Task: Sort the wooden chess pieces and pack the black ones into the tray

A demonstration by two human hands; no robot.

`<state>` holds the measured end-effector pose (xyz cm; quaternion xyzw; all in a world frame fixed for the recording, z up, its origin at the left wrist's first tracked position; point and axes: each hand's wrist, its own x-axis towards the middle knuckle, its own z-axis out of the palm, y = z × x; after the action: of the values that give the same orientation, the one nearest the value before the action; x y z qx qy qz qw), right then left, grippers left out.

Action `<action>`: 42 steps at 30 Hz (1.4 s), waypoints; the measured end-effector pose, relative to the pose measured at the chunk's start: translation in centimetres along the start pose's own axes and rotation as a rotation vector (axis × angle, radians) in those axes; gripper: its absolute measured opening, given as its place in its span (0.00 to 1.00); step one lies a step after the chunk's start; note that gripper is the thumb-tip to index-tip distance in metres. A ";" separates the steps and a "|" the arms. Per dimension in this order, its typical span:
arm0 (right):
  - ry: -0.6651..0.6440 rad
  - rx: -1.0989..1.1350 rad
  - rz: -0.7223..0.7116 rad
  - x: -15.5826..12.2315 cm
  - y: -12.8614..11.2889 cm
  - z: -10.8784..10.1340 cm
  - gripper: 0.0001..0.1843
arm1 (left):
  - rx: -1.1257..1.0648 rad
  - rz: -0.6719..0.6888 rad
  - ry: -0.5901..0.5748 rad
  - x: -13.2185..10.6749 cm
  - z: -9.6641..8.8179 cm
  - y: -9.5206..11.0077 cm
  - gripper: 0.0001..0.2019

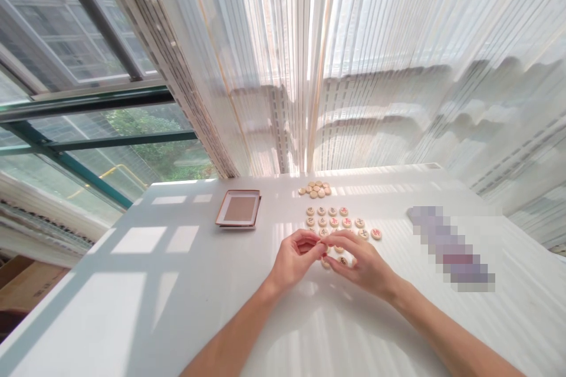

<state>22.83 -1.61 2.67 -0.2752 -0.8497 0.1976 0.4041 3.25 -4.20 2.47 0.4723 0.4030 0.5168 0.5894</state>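
Observation:
My left hand (294,259) is closed in a pinch, its thumb and fingertips pressed together over the near rows of xiangqi pieces. Whatever it holds there is hidden. From the other side my right hand (365,262) reaches in, its fingertips meeting those of the left. Its thumb stands apart from its fingers, and a round xiangqi piece with a black character (342,261) shows on the table in the gap. Beyond the hands, wooden discs with red or black characters lie in rows. A red-marked piece (376,234) is at the right end. My hands cover part of the nearer rows.
A pile of pale xiangqi pieces (316,189) lies farther back on the white table (177,300). To the left is a shallow square box or lid (239,208). A blurred-out flat item (451,250) lies on the right. Striped curtains (375,70) hang behind the table.

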 end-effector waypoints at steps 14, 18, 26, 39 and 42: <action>-0.041 0.061 0.104 0.3 -0.1 -0.6 0.09 | 0.084 -0.031 -0.109 -0.3 0.1 0.8 0.19; -0.067 0.094 0.174 0.5 -0.4 -0.8 0.11 | 0.127 -0.023 -0.097 -0.2 -0.1 0.3 0.18; 0.083 0.091 0.376 0.7 0.7 -3.0 0.12 | 0.171 0.018 0.024 0.3 -1.0 0.7 0.17; 0.265 0.121 0.382 0.7 1.5 -4.8 0.13 | 0.216 0.059 0.085 0.1 -0.6 1.1 0.18; 0.291 0.133 0.387 0.6 1.6 -4.7 0.13 | 0.207 0.054 0.051 0.0 -0.5 1.1 0.16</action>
<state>26.76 0.60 4.94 -0.4311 -0.6990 0.2852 0.4943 2.54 -4.11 3.46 0.5281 0.4562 0.5002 0.5127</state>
